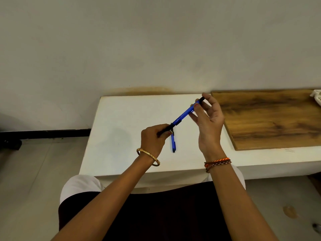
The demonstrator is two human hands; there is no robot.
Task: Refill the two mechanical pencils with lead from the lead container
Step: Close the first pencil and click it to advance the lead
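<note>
— Two hands are up over the white surface [121, 115], and between them a blue mechanical pencil [185, 113] is held clear of it, slanting from lower left up to upper right.

— Who has which end?

— Left hand [152, 138] is curled round the dark lower end, fingers wrapped tight. Right hand [208, 119] pinches the black upper end with thumb and forefinger, the other fingers fanned out loose.

— And the second pencil?

— Lying flat on the surface, just below the left hand's fingertips: a second blue pencil [173, 143], pointing toward the person, its far end tucked behind the held one.

— Any sign of the lead container?

— Can't pick it out. Something small and dark sits where the two pencils cross, too tiny to name.

— What else is around?

— Gold bangle [149, 156] on the left wrist, orange and brown threads [217, 162] on the right. Wooden board [271, 119] lies on the right side of the surface, well apart from the pencils, with a white object [316, 98] at its far corner, cut by the frame edge. Plain wall [156, 40] behind.
</note>
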